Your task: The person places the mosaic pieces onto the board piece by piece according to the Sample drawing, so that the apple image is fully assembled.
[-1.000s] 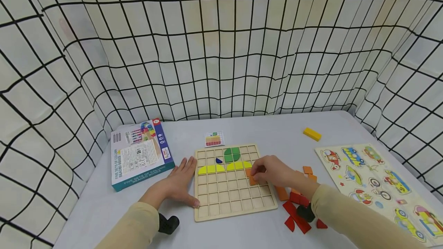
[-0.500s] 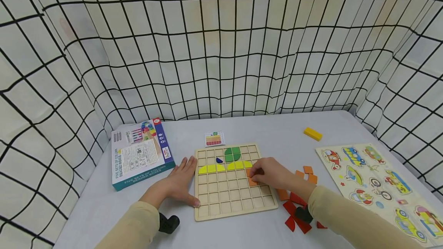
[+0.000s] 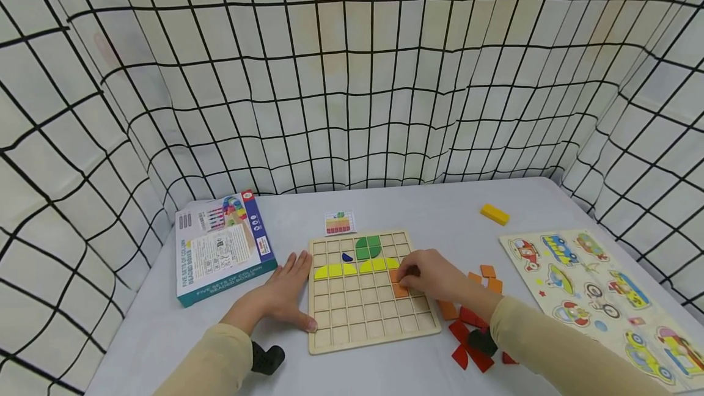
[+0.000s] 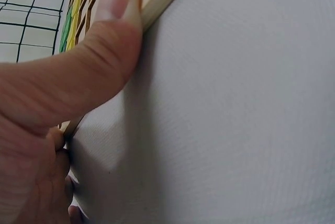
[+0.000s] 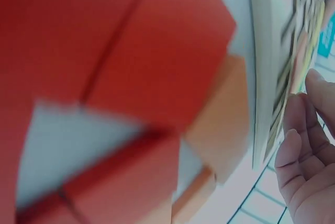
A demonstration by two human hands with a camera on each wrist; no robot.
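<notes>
From my distance I saw, leftmost, the box (image 3: 225, 255) on the surface (image 3: 418, 203), just left of the left hand (image 3: 280, 291). That grip was wide, its thumb on the left rim of the wooden board (image 3: 364, 326); firm, even pressure there would, I judged, stop the board sliding. Just beyond the right grip sat the yellow pieces (image 3: 374, 265). The right hand (image 3: 433, 275) was narrow on the orange tile (image 3: 397, 286), in the board's right-hand cells. Best, I thought, was to square it to the ridges and press straight down without nudging the yellow. Loose red pieces (image 3: 462, 335) lay to the right of that grip.

The left wrist view showed the thumb against the board's side wall from low down. The head view alone showed the whole grid; the right wrist view showed the underside of the bunched fingers, but not how firmly they held.
</notes>
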